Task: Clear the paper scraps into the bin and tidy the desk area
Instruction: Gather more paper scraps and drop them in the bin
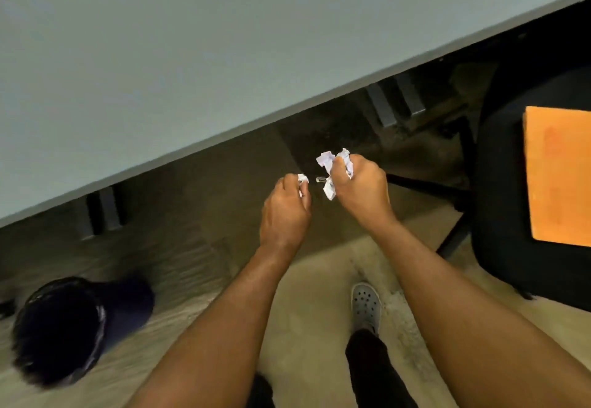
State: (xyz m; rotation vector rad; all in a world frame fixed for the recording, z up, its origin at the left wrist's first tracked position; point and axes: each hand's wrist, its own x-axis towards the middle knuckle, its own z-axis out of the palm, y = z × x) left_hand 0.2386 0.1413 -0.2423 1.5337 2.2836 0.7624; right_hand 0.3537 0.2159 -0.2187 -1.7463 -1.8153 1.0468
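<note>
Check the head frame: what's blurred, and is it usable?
Head view: bin and nearby floor smeared by motion blur; desk edge soft and tilted; left hand and right hand fairly sharp, gripping paper scraps; dim under the desk.

We are looking down at crumpled white paper scraps (334,167) bunching out of a fist, above the floor and just in front of the desk (160,65) edge. The larger wad is sticking up past the knuckles in two ragged peaks and trailing down in a creased strip below. A much smaller white scrap (303,179) is peeking out just to its left, close to it but not touching. The desk is showing as a broad pale grey top, its edge running diagonally across the view. The bin (60,327) is standing on the floor at lower left, round and dark, its mouth facing upward, well apart from the scraps.
</note>
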